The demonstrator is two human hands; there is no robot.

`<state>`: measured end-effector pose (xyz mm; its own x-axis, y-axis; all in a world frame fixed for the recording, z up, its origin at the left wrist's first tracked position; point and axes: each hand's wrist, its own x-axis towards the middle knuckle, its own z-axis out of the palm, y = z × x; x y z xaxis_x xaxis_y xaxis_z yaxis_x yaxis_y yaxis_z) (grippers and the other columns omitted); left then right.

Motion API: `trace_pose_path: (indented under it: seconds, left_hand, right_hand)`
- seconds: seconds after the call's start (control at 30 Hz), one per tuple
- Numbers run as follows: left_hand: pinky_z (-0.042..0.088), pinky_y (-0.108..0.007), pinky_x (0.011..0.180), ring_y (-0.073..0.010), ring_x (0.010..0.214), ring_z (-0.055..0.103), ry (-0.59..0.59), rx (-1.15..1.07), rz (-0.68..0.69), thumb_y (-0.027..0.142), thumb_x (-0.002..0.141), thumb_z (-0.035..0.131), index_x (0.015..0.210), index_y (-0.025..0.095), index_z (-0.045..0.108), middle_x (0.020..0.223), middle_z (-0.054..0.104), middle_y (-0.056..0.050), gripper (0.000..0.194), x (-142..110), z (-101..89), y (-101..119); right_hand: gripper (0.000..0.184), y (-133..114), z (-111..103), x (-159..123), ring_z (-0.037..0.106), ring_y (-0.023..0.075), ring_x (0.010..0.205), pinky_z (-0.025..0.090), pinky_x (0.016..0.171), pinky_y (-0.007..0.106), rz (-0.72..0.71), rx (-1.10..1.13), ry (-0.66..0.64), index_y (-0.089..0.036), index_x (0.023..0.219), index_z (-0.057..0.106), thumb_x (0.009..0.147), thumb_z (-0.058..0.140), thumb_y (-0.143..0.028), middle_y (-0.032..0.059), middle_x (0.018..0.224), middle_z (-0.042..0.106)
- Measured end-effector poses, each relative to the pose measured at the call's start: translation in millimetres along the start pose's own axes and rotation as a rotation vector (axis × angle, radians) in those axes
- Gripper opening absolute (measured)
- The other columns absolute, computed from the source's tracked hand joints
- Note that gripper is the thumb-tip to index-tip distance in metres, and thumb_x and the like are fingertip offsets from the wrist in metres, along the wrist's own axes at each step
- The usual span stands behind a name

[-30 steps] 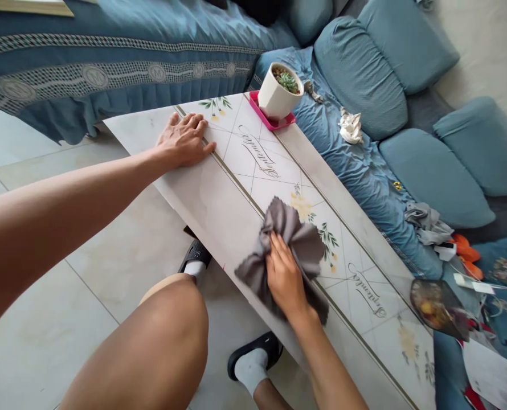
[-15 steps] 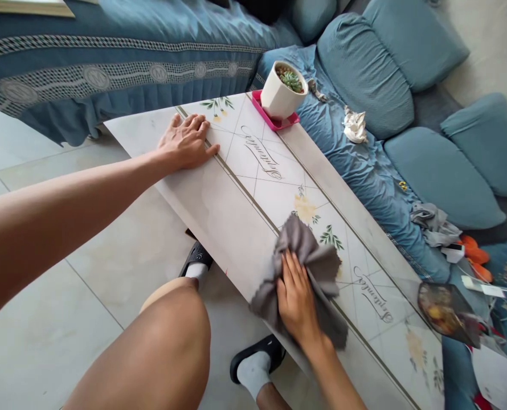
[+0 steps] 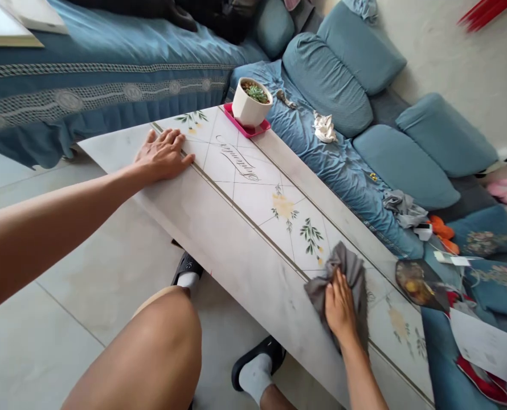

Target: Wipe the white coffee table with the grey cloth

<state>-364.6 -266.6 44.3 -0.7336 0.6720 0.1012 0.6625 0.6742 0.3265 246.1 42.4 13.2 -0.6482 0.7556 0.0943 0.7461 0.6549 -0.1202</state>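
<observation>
I found the right hand (image 3: 341, 307) open-fingered, flat on crumpled grey cloth (image 3: 356, 273), lower right; left hand (image 3: 164, 155) open on white marbled tabletop (image 3: 236, 242), upper left.

The scene is taken in by a single head-worn camera, turned forward and down; the long white flower-printed table (image 3: 236, 245) is viewed from close above its near long edge, with a bare bent knee (image 3: 168, 341) looming in the foreground; beyond the far long edge, the sofa draped in blue fabric (image 3: 339, 165) is faced; the view is tilted, and the table's near right corner is cropped out below.
</observation>
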Motion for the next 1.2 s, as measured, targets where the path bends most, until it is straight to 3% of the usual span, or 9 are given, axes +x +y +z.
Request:
trace_pose_path:
  seconds: [0.13, 0.3, 0.43, 0.53, 0.63, 0.77, 0.97, 1.07, 1.2]
  left_hand:
    - [0.009, -0.06, 0.143, -0.037, 0.179, 0.021, 0.03, -0.014, 0.028, 0.067, 0.116, 0.026, 0.179, 0.002, 0.031, 0.19, 0.028, -0.025, 0.091, 4, 5.1, -3]
    - [0.014, -0.06, 0.14, -0.0364, 0.174, 0.029, 0.068, -0.005, 0.057, 0.066, 0.116, 0.03, 0.174, 0.001, 0.038, 0.186, 0.036, -0.026, 0.087, 1, 1.7, -2]
    - [0.015, -0.058, 0.141, -0.036, 0.174, 0.03, 0.054, 0.008, 0.054, 0.067, 0.114, 0.027, 0.173, 0.003, 0.041, 0.186, 0.037, -0.024, 0.088, -1, -1.1, -2]
    - [0.011, -0.057, 0.143, -0.0355, 0.178, 0.024, 0.033, 0.013, 0.019, 0.071, 0.112, 0.024, 0.178, 0.007, 0.037, 0.189, 0.031, -0.021, 0.093, 0, 2.4, -5]
    - [0.006, -0.055, 0.145, -0.0337, 0.18, 0.019, 0.028, 0.025, -0.006, 0.074, 0.11, 0.019, 0.181, 0.011, 0.031, 0.192, 0.028, -0.017, 0.096, 2, 7.8, -7]
    - [0.007, -0.057, 0.145, -0.0347, 0.18, 0.019, 0.025, 0.035, -0.001, 0.075, 0.109, 0.018, 0.183, 0.013, 0.028, 0.192, 0.028, -0.015, 0.097, 4, 8.7, -6]
    - [0.01, -0.059, 0.144, -0.0378, 0.178, 0.023, 0.028, 0.037, -0.008, 0.069, 0.107, 0.023, 0.183, 0.013, 0.029, 0.19, 0.032, -0.019, 0.094, 3, 1.8, -1]
    - [0.012, -0.058, 0.144, -0.0369, 0.178, 0.024, 0.025, 0.035, -0.003, 0.07, 0.107, 0.022, 0.181, 0.012, 0.032, 0.189, 0.033, -0.02, 0.095, 1, -0.5, -1]
    - [0.011, -0.061, 0.145, -0.0385, 0.179, 0.022, 0.017, 0.035, -0.004, 0.072, 0.107, 0.021, 0.182, 0.011, 0.031, 0.19, 0.03, -0.02, 0.097, 3, 4.7, -6]
  right_hand:
    - [0.09, -25, -21, 48, 0.034, 0.0513, 0.17, 0.036, 0.134, 0.077, 0.239, -0.068, -0.026, 0.013, 0.171, 0.04, 0.105, 0.016, -0.043, 0.0372, 0.179, 0.038]
    - [0.076, -225, 9, 181, 0.027, 0.0386, 0.176, 0.03, 0.142, 0.059, -0.053, -0.048, -0.049, 0.003, 0.176, 0.042, 0.114, 0.024, -0.037, 0.024, 0.186, 0.032]
    - [0.07, -339, 20, 151, 0.02, 0.0318, 0.178, 0.019, 0.146, 0.053, -0.463, 0.036, -0.134, -0.006, 0.182, 0.033, 0.121, 0.032, -0.04, 0.0126, 0.191, 0.021]
    - [0.067, -301, 16, 50, 0.015, 0.0243, 0.179, 0.02, 0.147, 0.049, -0.706, 0.101, -0.182, -0.016, 0.186, 0.028, 0.122, 0.035, -0.036, 0.0042, 0.192, 0.02]
    - [0.068, -187, 11, -30, 0.02, 0.0223, 0.178, 0.029, 0.145, 0.052, -0.58, 0.067, -0.131, -0.027, 0.188, 0.019, 0.122, 0.034, -0.031, 0.0016, 0.191, 0.026]
    - [0.07, -90, 4, 15, 0.029, 0.0352, 0.175, 0.034, 0.141, 0.064, -0.182, 0.0, -0.029, -0.016, 0.184, 0.033, 0.12, 0.025, -0.041, 0.0131, 0.187, 0.035]
    - [0.074, -252, 5, 190, 0.023, 0.0433, 0.176, 0.025, 0.142, 0.068, -0.066, -0.009, -0.112, 0.002, 0.18, 0.035, 0.117, 0.027, -0.036, 0.0236, 0.188, 0.025]
    - [0.071, -310, 11, 144, 0.017, 0.0352, 0.179, 0.018, 0.146, 0.06, -0.376, 0.079, -0.142, -0.008, 0.184, 0.03, 0.121, 0.031, -0.041, 0.0142, 0.191, 0.02]
    - [0.067, -223, 17, 10, 0.019, 0.0245, 0.179, 0.024, 0.146, 0.052, -0.549, 0.1, -0.159, -0.025, 0.188, 0.023, 0.123, 0.03, -0.043, 0.0023, 0.192, 0.023]
